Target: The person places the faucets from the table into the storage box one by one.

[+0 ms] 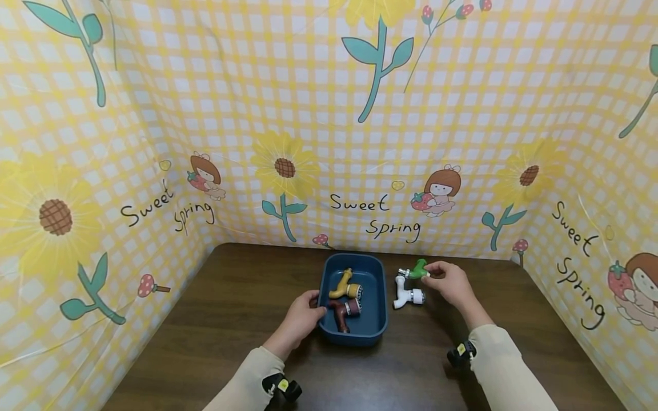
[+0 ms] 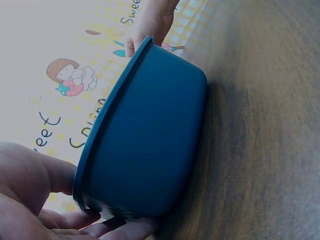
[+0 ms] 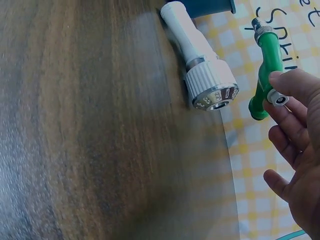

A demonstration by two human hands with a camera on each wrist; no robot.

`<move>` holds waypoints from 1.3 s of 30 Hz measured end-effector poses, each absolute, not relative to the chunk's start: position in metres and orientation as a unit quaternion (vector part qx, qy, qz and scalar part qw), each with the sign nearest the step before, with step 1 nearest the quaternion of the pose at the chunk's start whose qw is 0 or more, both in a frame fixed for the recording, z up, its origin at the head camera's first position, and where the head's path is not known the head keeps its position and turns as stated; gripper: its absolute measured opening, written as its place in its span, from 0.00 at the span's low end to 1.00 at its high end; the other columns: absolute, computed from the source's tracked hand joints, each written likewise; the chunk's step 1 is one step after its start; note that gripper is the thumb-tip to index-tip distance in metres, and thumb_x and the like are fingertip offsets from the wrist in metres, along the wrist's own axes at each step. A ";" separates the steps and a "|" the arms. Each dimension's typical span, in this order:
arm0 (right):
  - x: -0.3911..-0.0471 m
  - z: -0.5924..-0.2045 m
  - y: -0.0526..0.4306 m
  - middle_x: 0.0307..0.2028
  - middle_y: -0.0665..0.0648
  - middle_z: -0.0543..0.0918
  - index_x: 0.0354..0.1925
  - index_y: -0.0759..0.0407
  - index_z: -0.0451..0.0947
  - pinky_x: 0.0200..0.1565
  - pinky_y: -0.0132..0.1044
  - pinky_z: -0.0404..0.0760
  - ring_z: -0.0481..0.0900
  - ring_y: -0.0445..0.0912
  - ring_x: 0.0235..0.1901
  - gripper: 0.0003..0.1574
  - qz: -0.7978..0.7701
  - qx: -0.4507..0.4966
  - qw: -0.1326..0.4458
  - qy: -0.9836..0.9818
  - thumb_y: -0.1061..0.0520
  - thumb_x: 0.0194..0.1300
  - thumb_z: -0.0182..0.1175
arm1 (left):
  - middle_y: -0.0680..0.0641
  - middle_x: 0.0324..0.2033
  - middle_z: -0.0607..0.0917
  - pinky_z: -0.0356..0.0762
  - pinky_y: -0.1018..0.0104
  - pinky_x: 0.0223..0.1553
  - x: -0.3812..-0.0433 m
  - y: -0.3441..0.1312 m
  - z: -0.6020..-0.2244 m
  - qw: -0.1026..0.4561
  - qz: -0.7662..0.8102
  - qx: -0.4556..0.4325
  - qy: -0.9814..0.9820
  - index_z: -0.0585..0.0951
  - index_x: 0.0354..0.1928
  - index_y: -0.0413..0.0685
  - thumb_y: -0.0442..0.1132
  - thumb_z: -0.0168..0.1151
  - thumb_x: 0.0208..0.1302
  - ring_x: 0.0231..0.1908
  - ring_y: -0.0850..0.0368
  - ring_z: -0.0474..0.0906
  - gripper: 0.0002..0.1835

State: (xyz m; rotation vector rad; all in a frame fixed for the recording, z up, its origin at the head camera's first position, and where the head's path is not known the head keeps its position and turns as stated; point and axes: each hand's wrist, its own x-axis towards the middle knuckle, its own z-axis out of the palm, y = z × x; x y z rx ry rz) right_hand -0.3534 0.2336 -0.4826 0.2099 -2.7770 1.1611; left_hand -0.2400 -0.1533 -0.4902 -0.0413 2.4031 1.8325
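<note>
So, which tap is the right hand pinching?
The green tap; the white tap lies on the table, the yellow tap and brown tap in the tub.

Bench (image 1: 241, 319), dark brown, wood grain running along surface, far left corner rounded, pale sheen at one side in right wrist view; cloth backdrop (image 1: 231, 103), yellow-and-white check, creased, rising behind bench and along left and right; printed on cloth: sunflowers (image 1: 285, 168) with brown centres, green stems and leaves, brown-haired cartoon girls (image 1: 445, 185) hugging strawberries, black "Sweet Spring" lettering (image 1: 393, 229), small red mushrooms (image 1: 321, 240), strawberry sprig (image 1: 465, 11) at top edge of head view
</note>
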 end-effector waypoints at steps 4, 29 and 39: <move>-0.353 -0.480 0.232 0.47 0.60 0.86 0.49 0.58 0.85 0.44 0.43 0.78 0.81 0.53 0.46 0.20 0.388 0.071 0.063 -0.917 0.50 0.62 0.73 | 0.31 0.60 0.79 0.84 0.51 0.52 -0.240 -0.154 -0.491 0.061 0.609 -0.010 0.791 0.67 0.69 0.28 0.29 0.55 0.73 0.53 0.47 0.81 0.25; -0.352 -0.461 0.218 0.48 0.62 0.86 0.50 0.59 0.85 0.49 0.48 0.78 0.80 0.56 0.49 0.21 0.391 0.091 0.076 -0.913 0.50 0.62 0.72 | 0.32 0.59 0.79 0.84 0.53 0.52 -0.242 -0.153 -0.492 0.059 0.608 -0.015 0.791 0.68 0.69 0.29 0.30 0.55 0.73 0.53 0.47 0.81 0.26; -0.350 -0.454 0.209 0.47 0.63 0.87 0.50 0.60 0.84 0.46 0.45 0.80 0.82 0.55 0.48 0.20 0.401 0.099 0.073 -0.908 0.51 0.63 0.72 | 0.31 0.60 0.79 0.84 0.51 0.53 -0.242 -0.153 -0.493 0.061 0.604 -0.016 0.794 0.67 0.70 0.30 0.30 0.56 0.73 0.53 0.47 0.81 0.26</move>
